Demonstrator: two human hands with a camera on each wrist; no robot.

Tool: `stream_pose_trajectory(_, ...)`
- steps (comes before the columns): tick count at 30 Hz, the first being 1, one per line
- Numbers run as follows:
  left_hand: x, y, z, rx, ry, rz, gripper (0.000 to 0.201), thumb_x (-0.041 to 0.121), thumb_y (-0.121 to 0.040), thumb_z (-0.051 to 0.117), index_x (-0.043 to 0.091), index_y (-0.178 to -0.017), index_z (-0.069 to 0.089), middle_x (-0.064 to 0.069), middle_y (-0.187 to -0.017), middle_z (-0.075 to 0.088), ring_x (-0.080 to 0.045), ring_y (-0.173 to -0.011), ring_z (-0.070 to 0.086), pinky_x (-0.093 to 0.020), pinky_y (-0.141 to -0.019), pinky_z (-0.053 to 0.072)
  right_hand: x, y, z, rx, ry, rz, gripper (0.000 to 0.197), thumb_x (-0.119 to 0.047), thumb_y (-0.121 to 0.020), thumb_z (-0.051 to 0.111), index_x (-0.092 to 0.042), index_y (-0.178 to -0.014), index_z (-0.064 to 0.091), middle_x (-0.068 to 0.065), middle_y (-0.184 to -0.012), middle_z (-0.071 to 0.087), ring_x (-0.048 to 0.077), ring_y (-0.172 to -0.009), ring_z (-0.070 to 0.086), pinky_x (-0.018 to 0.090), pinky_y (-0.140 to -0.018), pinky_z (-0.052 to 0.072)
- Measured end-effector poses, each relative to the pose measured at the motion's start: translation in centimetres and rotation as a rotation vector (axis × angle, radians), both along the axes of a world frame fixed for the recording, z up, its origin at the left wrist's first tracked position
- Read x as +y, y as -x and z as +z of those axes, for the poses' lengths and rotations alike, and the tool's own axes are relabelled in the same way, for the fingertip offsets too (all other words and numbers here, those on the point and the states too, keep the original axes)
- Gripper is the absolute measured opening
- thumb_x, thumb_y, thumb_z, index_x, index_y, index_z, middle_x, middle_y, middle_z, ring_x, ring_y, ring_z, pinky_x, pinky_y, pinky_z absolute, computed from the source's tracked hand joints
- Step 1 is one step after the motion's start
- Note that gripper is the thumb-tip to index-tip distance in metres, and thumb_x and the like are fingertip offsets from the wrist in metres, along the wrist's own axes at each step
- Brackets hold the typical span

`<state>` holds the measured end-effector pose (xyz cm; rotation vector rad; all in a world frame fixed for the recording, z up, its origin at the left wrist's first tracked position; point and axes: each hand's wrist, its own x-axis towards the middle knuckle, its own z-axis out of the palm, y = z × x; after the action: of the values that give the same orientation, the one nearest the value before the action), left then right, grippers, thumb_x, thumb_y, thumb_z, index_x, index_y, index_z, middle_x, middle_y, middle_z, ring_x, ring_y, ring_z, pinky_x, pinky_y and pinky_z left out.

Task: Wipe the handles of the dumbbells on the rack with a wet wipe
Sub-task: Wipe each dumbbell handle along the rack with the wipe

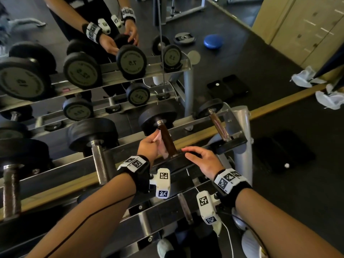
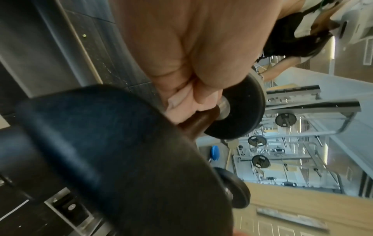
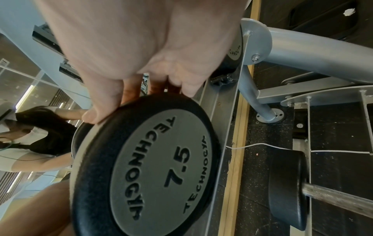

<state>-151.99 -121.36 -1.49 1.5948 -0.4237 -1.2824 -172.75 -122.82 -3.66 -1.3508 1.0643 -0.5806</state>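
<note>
The 7.5 dumbbell lies on the top tier of the rack [image 1: 70, 165], its dark brown handle [image 1: 168, 140] pointing away from me. My left hand [image 1: 149, 148] pinches a pale pink wet wipe [image 1: 160, 146] and presses it against the left side of that handle. The left wrist view shows the wipe [image 2: 181, 102] bunched between the fingers against the handle [image 2: 194, 122], close to the far head [image 2: 242, 108]. My right hand [image 1: 202, 161] curls over the rim of the near head [image 3: 153, 167], thumb on the front edge and fingers behind.
A heavier dumbbell with a silver handle [image 1: 99, 161] lies to the left, and a smaller one with a coppery handle [image 1: 218, 126] to the right. A mirror stands right behind the rack. The grey rack post [image 1: 242, 138] rises at the right. A lower tier holds another handle [image 1: 184, 208].
</note>
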Motion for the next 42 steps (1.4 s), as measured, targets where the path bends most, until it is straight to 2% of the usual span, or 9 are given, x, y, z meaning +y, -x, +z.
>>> stream_pose_trajectory(3, 0.6, 1.3, 0.4, 0.17, 0.026, 0.022, 0.023, 0.016, -0.104, 0.049, 0.009, -0.106, 0.07, -0.009, -0.099, 0.072, -0.019, -0.084, 0.068, -0.034, -0.079, 0.056, 0.2, -0.1, -0.1, 0.001, 0.013, -0.019, 0.023, -0.024, -0.092, 0.066, -0.023, -0.115, 0.07, -0.008, -0.113, 0.07, -0.007, -0.1, 0.063, 0.004, -0.078, 0.045)
stream_pose_trajectory(8, 2.5, 1.6, 0.3, 0.137, -0.047, -0.069, 0.031, 0.012, -0.101, 0.054, -0.006, -0.124, 0.063, -0.03, -0.126, 0.061, -0.039, -0.118, 0.06, -0.049, -0.108, 0.044, 0.6, -0.3, 0.1, -0.039, -0.016, -0.042, 0.022, -0.021, -0.093, 0.065, -0.022, -0.115, 0.07, -0.004, -0.115, 0.069, -0.005, -0.098, 0.064, 0.007, -0.077, 0.047)
stream_pose_trajectory(12, 1.2, -0.3, 0.5, 0.145, -0.035, 0.011, 0.022, 0.003, -0.101, 0.047, -0.009, -0.108, 0.065, -0.025, -0.102, 0.065, -0.03, -0.071, 0.069, -0.038, -0.068, 0.06, 0.6, 0.0, 0.6, -0.016, -0.004, -0.019, 0.023, -0.022, -0.094, 0.063, -0.02, -0.117, 0.069, -0.005, -0.115, 0.069, -0.002, -0.102, 0.064, 0.006, -0.079, 0.046)
stream_pose_trajectory(16, -0.9, -0.9, 0.0, 0.089, -0.007, 0.088, 0.03, 0.017, -0.102, 0.052, 0.001, -0.125, 0.061, -0.018, -0.11, 0.064, -0.027, -0.088, 0.065, -0.047, -0.095, 0.052, 0.8, 0.0, 1.0, 0.023, 0.02, -0.004, 0.024, -0.024, -0.095, 0.062, -0.02, -0.118, 0.068, -0.008, -0.116, 0.067, -0.005, -0.103, 0.06, 0.003, -0.083, 0.044)
stream_pose_trajectory(21, -0.6, 0.0, -0.9, -0.048, 0.115, -0.071, 0.023, 0.027, -0.102, 0.052, 0.018, -0.103, 0.073, 0.003, -0.086, 0.078, -0.007, -0.081, 0.073, -0.014, -0.067, 0.055, 0.8, 0.0, 0.9, 0.013, 0.02, -0.005, 0.024, -0.022, -0.095, 0.062, -0.016, -0.118, 0.068, -0.004, -0.117, 0.067, 0.0, -0.106, 0.061, 0.004, -0.085, 0.043)
stream_pose_trajectory(26, 1.4, -0.3, -1.8, -0.265, 0.03, -0.267, 0.025, 0.02, -0.099, 0.058, 0.006, -0.116, 0.07, -0.004, -0.095, 0.072, -0.02, -0.091, 0.067, -0.046, -0.098, 0.052, 0.7, -0.1, 0.6, 0.018, 0.044, 0.0, 0.021, -0.025, -0.094, 0.063, -0.021, -0.114, 0.069, -0.009, -0.115, 0.067, -0.003, -0.106, 0.06, 0.003, -0.086, 0.041)
stream_pose_trajectory(30, 2.8, -1.2, -1.7, -0.222, 0.039, -0.39, 0.018, 0.017, -0.098, 0.061, 0.014, -0.109, 0.075, -0.002, -0.099, 0.073, -0.018, -0.096, 0.066, -0.024, -0.084, 0.054, 0.4, 0.0, 0.3, 0.016, 0.041, 0.022, 0.016, -0.026, -0.093, 0.064, -0.03, -0.108, 0.07, -0.015, -0.109, 0.068, -0.007, -0.102, 0.061, 0.005, -0.084, 0.044)
stream_pose_trajectory(37, 0.1, -2.8, -0.5, -0.213, 0.115, -0.099, 0.028, 0.009, -0.1, 0.052, 0.009, -0.125, 0.065, 0.007, -0.085, 0.068, -0.01, -0.083, 0.066, -0.024, -0.079, 0.054, 0.5, 0.1, 0.0, 0.027, 0.066, 0.014, 0.016, -0.026, -0.094, 0.062, -0.03, -0.108, 0.069, -0.017, -0.108, 0.067, -0.011, -0.1, 0.059, 0.0, -0.08, 0.041)
stream_pose_trajectory(42, -1.7, -2.2, -1.0, -0.286, 0.066, -0.165, 0.032, 0.014, -0.101, 0.053, 0.011, -0.131, 0.063, -0.005, -0.119, 0.068, -0.02, -0.114, 0.061, -0.031, -0.099, 0.048, 0.8, 0.0, -0.4, 0.048, 0.088, 0.009, 0.017, -0.025, -0.096, 0.06, -0.028, -0.111, 0.066, -0.016, -0.112, 0.065, -0.011, -0.102, 0.058, 0.006, -0.085, 0.044)
